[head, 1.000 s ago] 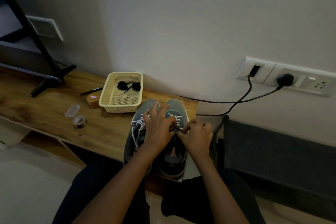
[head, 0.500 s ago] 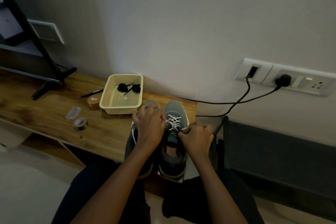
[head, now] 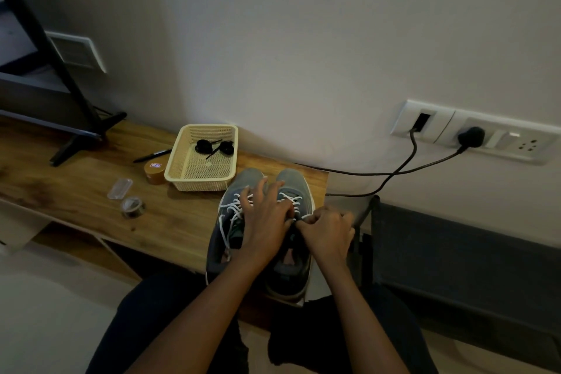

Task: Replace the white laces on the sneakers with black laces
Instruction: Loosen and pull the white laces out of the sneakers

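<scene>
Unlacing looks barely begun: right hand [head: 328,232] pinches the white lace [head: 293,199] on the right sneaker [head: 290,279] at the desk [head: 91,191] edge, six o'clock. Left hand [head: 264,222], fingers straight, steadies it. Next, pull the lace free of its eyelets. Black laces [head: 214,146] sit in the basket [head: 182,173], eleven o'clock.

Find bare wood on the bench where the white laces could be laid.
Free: the wood between the tape roll and the sneakers, and left of the clear case. Crowded: basket, pen, tin; left hand and right hand at the sneakers.

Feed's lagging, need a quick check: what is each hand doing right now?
Left hand: open, fingers spread, resting on the sneakers.
Right hand: curled, pinching the white lace.
</scene>
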`<state>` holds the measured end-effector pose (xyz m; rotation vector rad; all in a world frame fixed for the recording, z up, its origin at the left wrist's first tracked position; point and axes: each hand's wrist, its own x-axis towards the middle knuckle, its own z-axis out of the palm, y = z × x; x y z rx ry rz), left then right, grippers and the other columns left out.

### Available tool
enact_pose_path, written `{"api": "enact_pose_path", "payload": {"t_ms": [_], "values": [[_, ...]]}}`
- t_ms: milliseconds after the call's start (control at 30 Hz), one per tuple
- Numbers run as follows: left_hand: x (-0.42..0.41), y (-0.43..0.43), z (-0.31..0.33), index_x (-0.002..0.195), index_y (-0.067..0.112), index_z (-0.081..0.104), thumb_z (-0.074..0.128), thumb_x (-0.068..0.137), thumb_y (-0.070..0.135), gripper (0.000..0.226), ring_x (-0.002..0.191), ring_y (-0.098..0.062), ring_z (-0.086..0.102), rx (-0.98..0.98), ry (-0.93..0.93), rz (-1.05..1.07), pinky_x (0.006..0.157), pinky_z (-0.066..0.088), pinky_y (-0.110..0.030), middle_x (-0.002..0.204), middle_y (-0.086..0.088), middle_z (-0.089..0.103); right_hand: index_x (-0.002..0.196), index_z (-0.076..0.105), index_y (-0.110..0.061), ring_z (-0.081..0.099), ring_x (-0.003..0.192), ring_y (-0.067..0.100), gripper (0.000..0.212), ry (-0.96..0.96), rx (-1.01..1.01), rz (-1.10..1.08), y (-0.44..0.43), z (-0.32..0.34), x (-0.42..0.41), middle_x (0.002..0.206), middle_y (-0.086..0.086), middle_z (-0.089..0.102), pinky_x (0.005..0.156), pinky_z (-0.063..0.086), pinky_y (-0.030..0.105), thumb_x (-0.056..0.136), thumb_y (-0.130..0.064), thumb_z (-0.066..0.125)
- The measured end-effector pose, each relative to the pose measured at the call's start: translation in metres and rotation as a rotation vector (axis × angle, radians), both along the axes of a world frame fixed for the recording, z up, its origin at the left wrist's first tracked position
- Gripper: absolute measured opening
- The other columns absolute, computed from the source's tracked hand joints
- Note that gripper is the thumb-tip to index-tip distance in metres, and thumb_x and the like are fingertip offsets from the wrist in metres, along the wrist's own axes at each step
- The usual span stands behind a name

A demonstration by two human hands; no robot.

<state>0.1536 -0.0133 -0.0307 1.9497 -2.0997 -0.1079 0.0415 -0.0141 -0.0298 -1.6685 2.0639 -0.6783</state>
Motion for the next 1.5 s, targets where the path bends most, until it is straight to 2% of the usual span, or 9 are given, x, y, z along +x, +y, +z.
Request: {"api": "enact_pose_path", "payload": {"t_ms": [100, 267, 433, 567, 800, 900, 1133, 1300, 1500], "values": [[0.004, -0.001, -0.002, 0.099, 0.03, 0.062, 0.058, 0.09, 0.031, 0.01, 0.144, -0.021, 0.006, -0.025, 0.074, 0.042, 0.11, -0.003, -0.045, 0.15, 0.008, 0.029, 0.092, 0.07, -0.014, 0.036, 0.112, 0.021, 0.023, 0.078, 0.001, 0.018, 0.001, 0.0, 0.001, 0.11, -0.001, 0.06, 0.09, 0.03, 0.034, 0.082, -0.035, 0.066], [0.018, -0.003, 0.005, 0.086, 0.032, 0.06, 0.068, 0.082, 0.033, 0.009, 0.137, -0.018, 0.017, -0.074, 0.311, 0.255, 0.107, 0.011, -0.042, 0.141, 0.009, 0.039, 0.094, 0.07, -0.014, 0.036, 0.112, 0.022, 0.023, 0.075, 0.017, 0.011, 0.0, -0.001, 0.002, 0.111, 0.0, 0.059, 0.091, 0.032, 0.035, 0.082, -0.034, 0.066], [0.009, 0.001, 0.001, 0.116, 0.035, 0.051, 0.066, 0.082, 0.03, 0.037, 0.143, -0.022, 0.004, -0.023, 0.169, 0.041, 0.11, 0.004, -0.046, 0.153, 0.006, 0.021, 0.088, 0.07, -0.014, 0.037, 0.113, 0.022, 0.019, -0.022, 0.03, -0.026, -0.001, -0.003, 0.001, 0.102, 0.0, 0.061, 0.091, 0.033, 0.036, 0.08, -0.031, 0.068], [0.004, 0.0, -0.004, 0.112, 0.034, 0.056, 0.062, 0.087, 0.037, 0.026, 0.145, -0.025, -0.005, 0.037, 0.015, -0.003, 0.11, -0.002, -0.048, 0.157, 0.006, 0.012, 0.087, 0.069, -0.014, 0.038, 0.111, 0.021, 0.019, -0.076, 0.035, -0.045, -0.001, -0.002, 0.001, 0.095, 0.0, 0.062, 0.086, 0.032, 0.033, 0.079, -0.031, 0.069], [0.003, -0.001, -0.001, 0.095, 0.032, 0.065, 0.06, 0.088, 0.034, 0.009, 0.145, -0.023, -0.001, 0.04, 0.09, 0.034, 0.11, -0.005, -0.047, 0.154, 0.009, 0.023, 0.089, 0.069, -0.016, 0.037, 0.111, 0.021, 0.023, -0.075, 0.058, -0.033, 0.0, -0.001, 0.0, 0.094, -0.002, 0.06, 0.086, 0.033, 0.032, 0.079, -0.038, 0.07], [0.008, -0.001, 0.002, 0.087, 0.033, 0.065, 0.064, 0.086, 0.035, 0.003, 0.143, -0.021, 0.007, 0.045, 0.232, 0.121, 0.11, -0.005, -0.048, 0.148, 0.011, 0.033, 0.088, 0.068, -0.016, 0.038, 0.112, 0.022, 0.022, -0.042, 0.056, -0.05, 0.0, -0.002, 0.002, 0.1, 0.002, 0.062, 0.09, 0.037, 0.036, 0.08, -0.036, 0.069], [0.02, -0.001, 0.012, 0.082, 0.034, 0.053, 0.063, 0.086, 0.032, 0.011, 0.138, -0.02, 0.019, -0.011, 0.349, 0.318, 0.112, 0.006, -0.045, 0.141, 0.008, 0.041, 0.091, 0.069, -0.016, 0.038, 0.112, 0.022, 0.02, -0.059, 0.046, -0.058, 0.0, -0.005, 0.003, 0.1, 0.003, 0.062, 0.089, 0.037, 0.034, 0.079, -0.032, 0.07], [0.008, 0.003, 0.003, 0.101, 0.036, 0.059, 0.067, 0.081, 0.031, 0.022, 0.144, -0.022, 0.002, -0.021, 0.123, 0.032, 0.111, -0.003, -0.046, 0.152, 0.01, 0.023, 0.085, 0.068, -0.017, 0.038, 0.109, 0.02, 0.014, -0.096, 0.029, -0.052, 0.0, -0.006, 0.001, 0.095, 0.001, 0.062, 0.086, 0.039, 0.034, 0.079, -0.029, 0.07], [0.001, 0.003, 0.002, 0.1, 0.032, 0.064, 0.06, 0.088, 0.038, 0.014, 0.145, -0.023, -0.002, 0.033, 0.038, 0.036, 0.11, -0.006, -0.046, 0.155, 0.01, 0.019, 0.086, 0.069, -0.016, 0.036, 0.109, 0.019, 0.019, -0.105, 0.028, -0.048, -0.001, -0.008, 0.0, 0.097, 0.0, 0.061, 0.088, 0.039, 0.034, 0.078, -0.033, 0.072]]}}
